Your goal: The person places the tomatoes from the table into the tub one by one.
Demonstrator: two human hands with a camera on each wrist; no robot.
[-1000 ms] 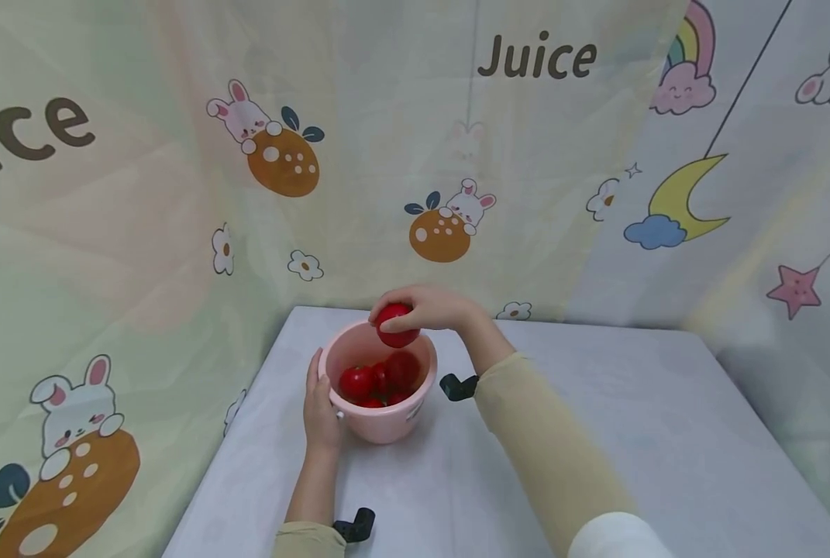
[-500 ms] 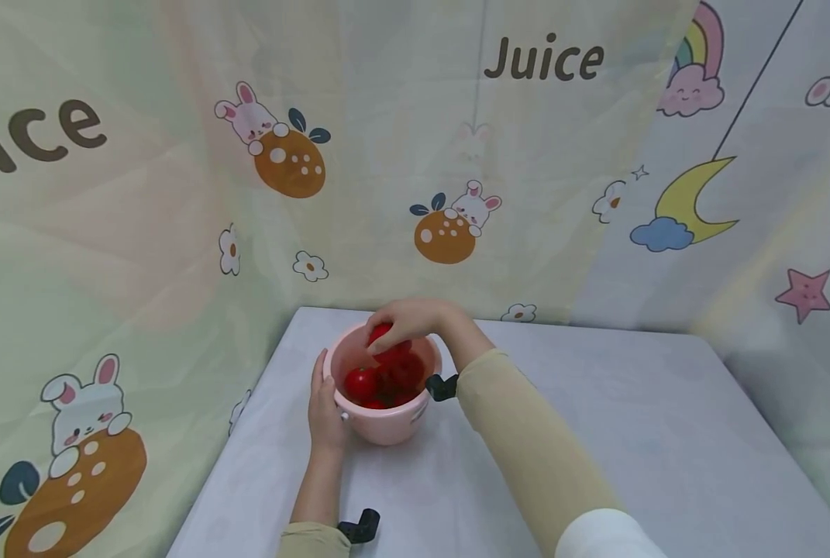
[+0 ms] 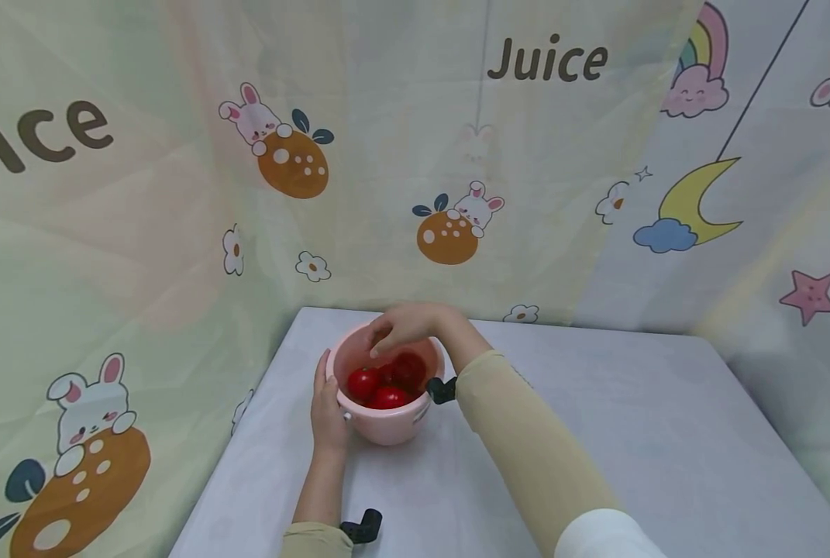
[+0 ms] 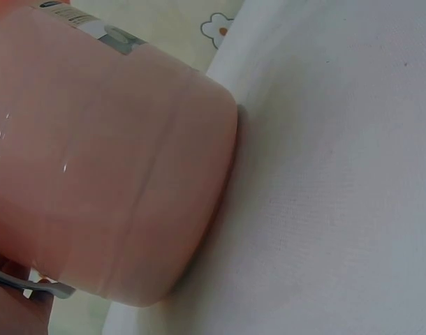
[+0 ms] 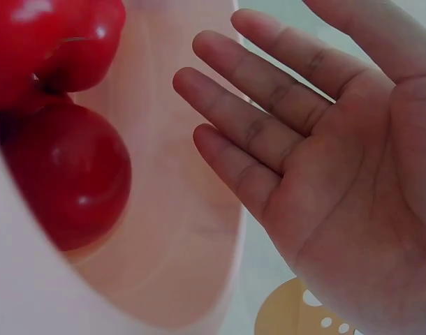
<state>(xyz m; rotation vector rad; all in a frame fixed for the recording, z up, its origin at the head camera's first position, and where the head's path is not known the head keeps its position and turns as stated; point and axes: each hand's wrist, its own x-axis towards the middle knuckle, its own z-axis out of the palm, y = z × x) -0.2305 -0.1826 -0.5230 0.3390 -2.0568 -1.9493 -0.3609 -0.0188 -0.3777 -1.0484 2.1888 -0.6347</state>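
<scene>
In the head view a pink bucket (image 3: 387, 426) stands upright on the table, with several red tomatoes (image 3: 389, 397) inside. My left hand (image 3: 328, 415) holds its left side, fingers along the outer wall and thumb at the rim. In the left wrist view, a few fingers (image 4: 17, 307) show beside the bucket's grey handle (image 4: 31, 283). Over the far part of the bucket's mouth is my right hand (image 3: 411, 324). The right wrist view shows that palm (image 5: 339, 188) bare, its fingers extended and spread, apart from the tomatoes (image 5: 73, 174).
A white cloth covers the table (image 3: 582, 418), which stretches far to the right of the bucket. Behind and to the left hangs a printed curtain (image 3: 359, 155) close to the table's edges. Black camera mounts (image 3: 363, 527) sit on both wrists.
My right hand has lowered a tomato into the bucket and let it go. One tomato now lies nearer the bucket's front. The left hand keeps its place on the bucket.
</scene>
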